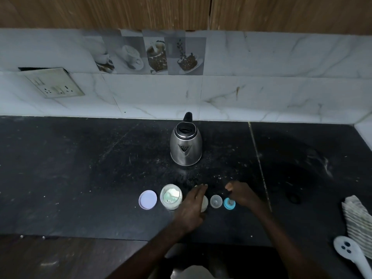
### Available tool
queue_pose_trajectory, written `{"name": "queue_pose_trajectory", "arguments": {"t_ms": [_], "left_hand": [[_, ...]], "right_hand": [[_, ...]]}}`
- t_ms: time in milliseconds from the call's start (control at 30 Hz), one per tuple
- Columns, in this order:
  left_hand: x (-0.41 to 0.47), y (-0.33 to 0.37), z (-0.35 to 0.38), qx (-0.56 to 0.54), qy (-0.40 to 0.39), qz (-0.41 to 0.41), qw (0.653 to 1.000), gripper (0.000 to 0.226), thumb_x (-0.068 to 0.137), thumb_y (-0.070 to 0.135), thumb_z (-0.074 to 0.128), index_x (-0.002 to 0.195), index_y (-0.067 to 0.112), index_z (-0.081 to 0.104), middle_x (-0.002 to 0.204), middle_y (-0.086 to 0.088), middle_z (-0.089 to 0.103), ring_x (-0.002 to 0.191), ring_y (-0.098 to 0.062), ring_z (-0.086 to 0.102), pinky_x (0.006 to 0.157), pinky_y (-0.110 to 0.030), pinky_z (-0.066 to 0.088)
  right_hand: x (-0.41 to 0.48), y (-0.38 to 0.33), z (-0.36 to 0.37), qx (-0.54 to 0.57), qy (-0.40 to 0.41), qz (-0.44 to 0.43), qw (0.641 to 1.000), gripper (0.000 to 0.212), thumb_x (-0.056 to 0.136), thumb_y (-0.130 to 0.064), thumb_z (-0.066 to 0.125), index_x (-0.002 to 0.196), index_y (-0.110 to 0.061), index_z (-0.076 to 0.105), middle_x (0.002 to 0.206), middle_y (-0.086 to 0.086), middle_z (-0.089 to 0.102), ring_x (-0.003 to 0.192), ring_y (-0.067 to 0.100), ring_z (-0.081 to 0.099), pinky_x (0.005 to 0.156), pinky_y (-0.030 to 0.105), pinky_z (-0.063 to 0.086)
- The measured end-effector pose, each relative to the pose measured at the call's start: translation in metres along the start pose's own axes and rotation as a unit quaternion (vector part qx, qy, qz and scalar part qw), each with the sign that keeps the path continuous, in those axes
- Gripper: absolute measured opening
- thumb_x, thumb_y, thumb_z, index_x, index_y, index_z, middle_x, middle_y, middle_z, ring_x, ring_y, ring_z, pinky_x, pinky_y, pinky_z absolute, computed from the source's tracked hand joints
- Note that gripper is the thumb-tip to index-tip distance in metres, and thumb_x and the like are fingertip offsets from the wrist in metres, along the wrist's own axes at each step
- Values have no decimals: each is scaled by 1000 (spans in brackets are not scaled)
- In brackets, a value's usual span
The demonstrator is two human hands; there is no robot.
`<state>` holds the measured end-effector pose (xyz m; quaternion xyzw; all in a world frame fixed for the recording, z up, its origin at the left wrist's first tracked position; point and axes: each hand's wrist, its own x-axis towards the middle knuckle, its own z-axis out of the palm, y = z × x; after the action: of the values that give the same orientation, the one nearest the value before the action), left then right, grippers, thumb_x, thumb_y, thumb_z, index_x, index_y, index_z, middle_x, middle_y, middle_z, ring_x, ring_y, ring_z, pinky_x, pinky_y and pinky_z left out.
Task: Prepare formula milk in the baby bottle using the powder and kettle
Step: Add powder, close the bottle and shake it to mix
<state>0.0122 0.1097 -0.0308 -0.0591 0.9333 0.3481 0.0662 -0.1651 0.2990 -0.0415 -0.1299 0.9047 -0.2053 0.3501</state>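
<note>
The small pale translucent plastic baby bottle (205, 202) stands on the black speckled stone counter (80, 168), low in the frame just right of centre, largely covered by the left hand (192, 206). That hand lies over it with fingers extended and loosely spread; whether they actually close on the bottle cannot be told. Judged from its look, the bottle is light, rigid and smooth, liable to tip while empty; a grip around the body seems soundest.

Just right of it sit a small clear plastic cap (216, 201) and a blue ring with teat (229, 203). The right hand (241, 195) is curled beside the ring, apparently touching it; a firm hold cannot be confirmed.

To the bottle's left stands an open white powder jar (171, 196) with a scoop inside, then its round lilac lid (148, 199), lying flat.

The stainless steel electric kettle (185, 147) stands above, centre frame, well apart, spout toward the viewer, black handle behind. It is probably heavy if filled and possibly hot; the handle is the place to hold.
</note>
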Motion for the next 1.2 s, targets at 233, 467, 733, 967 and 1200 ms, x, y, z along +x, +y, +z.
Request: {"name": "queue_pose_trajectory", "arguments": {"t_ms": [233, 467, 733, 967, 1200], "left_hand": [[6, 0, 9, 75, -10, -33, 997, 92, 93, 25, 71, 165, 12, 15, 171, -8, 23, 157, -23, 25, 127, -31, 23], [9, -2, 13, 62, -1, -62, 996, 80, 96, 20, 65, 163, 12, 21, 164, -9, 35, 149, -22, 39, 117, -29, 35], [14, -3, 13, 26, -12, -120, 992, 65, 92, 27, 69, 149, 17, 40, 141, -8, 59, 124, -26, 61, 98, -31, 44], [19, -11, 14, -23, 32, -121, 992, 47, 81, 33, 75, 123, 17, 58, 116, -7, 69, 101, -28, 67, 82, -36, 48], [14, -12, 18, -94, 106, -115, 983, 32, 79, 36, 76, 105, 18, 69, 102, 0, 74, 91, -19, 71, 81, -40, 55]], "right_hand": [[-26, 24, 60, -75, 103, -66, 990, 63, 76, -7, 69, 137, -18, 60, 136, 2, 57, 126, 26, 56, 106, 35, 47], [-33, 34, 91, -128, 198, -89, 968, 61, 65, -2, 79, 124, -16, 68, 121, 4, 66, 106, 29, 63, 88, 40, 58], [-35, 34, 85, -112, 203, -79, 969, 57, 70, 0, 75, 123, -18, 68, 123, 4, 64, 109, 27, 63, 90, 37, 57], [-47, -3, 43, 67, 299, -87, 948, 47, 78, -4, 78, 123, -15, 68, 120, 3, 64, 110, 24, 62, 92, 40, 56], [-59, -49, 29, 39, 147, -238, 959, 49, 78, -11, 75, 124, -24, 66, 122, -10, 63, 108, 8, 63, 95, 27, 53]]}}
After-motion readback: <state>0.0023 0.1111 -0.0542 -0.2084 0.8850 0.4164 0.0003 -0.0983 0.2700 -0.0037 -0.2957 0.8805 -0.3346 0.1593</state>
